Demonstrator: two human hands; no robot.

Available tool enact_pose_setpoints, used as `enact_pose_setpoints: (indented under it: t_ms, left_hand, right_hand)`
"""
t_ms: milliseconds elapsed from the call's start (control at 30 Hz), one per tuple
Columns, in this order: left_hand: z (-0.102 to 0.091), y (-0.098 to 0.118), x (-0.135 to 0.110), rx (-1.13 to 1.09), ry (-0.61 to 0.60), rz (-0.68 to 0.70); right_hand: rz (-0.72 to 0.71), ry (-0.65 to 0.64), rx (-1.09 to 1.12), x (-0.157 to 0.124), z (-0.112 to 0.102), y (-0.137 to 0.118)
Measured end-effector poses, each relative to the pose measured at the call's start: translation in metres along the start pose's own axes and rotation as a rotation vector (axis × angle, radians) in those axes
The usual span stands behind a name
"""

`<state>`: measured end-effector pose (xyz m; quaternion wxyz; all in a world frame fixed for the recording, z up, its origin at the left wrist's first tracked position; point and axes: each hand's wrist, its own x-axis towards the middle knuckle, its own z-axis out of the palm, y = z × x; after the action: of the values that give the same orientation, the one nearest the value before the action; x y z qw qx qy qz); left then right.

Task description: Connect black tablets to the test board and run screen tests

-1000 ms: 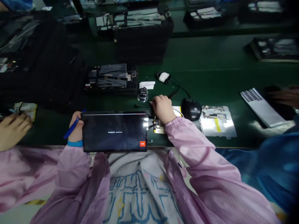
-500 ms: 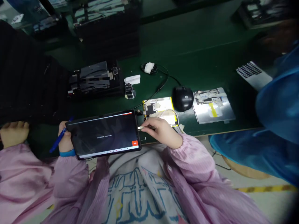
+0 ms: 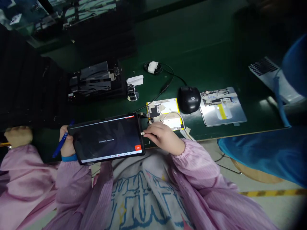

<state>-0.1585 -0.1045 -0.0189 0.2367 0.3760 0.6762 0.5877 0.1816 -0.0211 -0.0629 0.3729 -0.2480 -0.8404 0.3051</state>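
My left hand [image 3: 67, 143] grips the left edge of a black tablet [image 3: 107, 139], which is tilted up with its screen lit. A blue pen [image 3: 60, 145] is also tucked in that hand. On the dark screen are a line of small pale text and a red button at the lower right. At the tablet's right edge, my right hand [image 3: 163, 137] pinches the white plug [image 3: 142, 133] of a cable [image 3: 181, 119]; whether the plug is fully seated I cannot tell. Behind that hand lies a battery pack [image 3: 165, 107] with yellow edging and a ribbon connector.
A black HP mouse [image 3: 189, 99] and an opened silver device panel [image 3: 231, 110] lie to the right. Trays of parts [image 3: 96, 80] are stacked at the left, beside a small counter [image 3: 131, 92]. A co-worker's hand [image 3: 18, 135] rests at far left; another in blue [image 3: 254, 156] sits at right.
My view has shifted slightly. Both hands keep their holds on the tablet and plug. The blue-clad co-worker at right has drawn back, and a silver keyboard piece there has moved.
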Motion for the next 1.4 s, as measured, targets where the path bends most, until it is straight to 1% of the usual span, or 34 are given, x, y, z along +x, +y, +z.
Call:
enact_pose_setpoints:
  t_ms: [133,200,400,633,800,967,1133,1267,1333,1400]
  left_hand:
    - [0.008,0.006,-0.003,0.002,0.008,0.040]
    - [0.009,0.008,-0.003,0.006,0.004,0.046]
    - [0.002,0.004,-0.004,-0.015,-0.035,0.030]
    - [-0.009,-0.012,-0.002,-0.084,-0.038,0.024]
    - [-0.017,-0.020,-0.003,-0.161,-0.054,-0.032]
    - [-0.018,-0.019,-0.003,-0.192,-0.052,-0.023]
    - [-0.023,-0.025,0.000,-0.184,-0.099,-0.001]
    - [-0.027,-0.029,0.002,-0.197,-0.110,-0.004]
    - [-0.027,-0.029,0.001,-0.204,-0.127,-0.015]
    - [-0.025,-0.029,0.001,-0.225,-0.117,-0.018]
  right_hand:
    - [-0.082,-0.119,-0.040,0.007,-0.003,0.003]
    - [-0.093,-0.138,-0.035,0.008,-0.001,0.005]
    - [-0.071,-0.069,-0.014,0.003,0.010,0.005]
    - [-0.035,-0.123,-0.095,0.004,0.005,-0.001]
    - [-0.024,-0.091,-0.175,0.002,0.004,-0.009]
    - [-0.061,-0.075,-0.191,-0.001,0.007,-0.011]
    - [-0.083,-0.084,-0.200,0.000,0.008,-0.012]
    - [-0.147,-0.108,-0.241,0.006,0.007,-0.013]
    - [-0.184,-0.124,-0.263,0.009,0.007,-0.013]
    - [-0.212,-0.127,-0.289,0.012,0.007,-0.012]
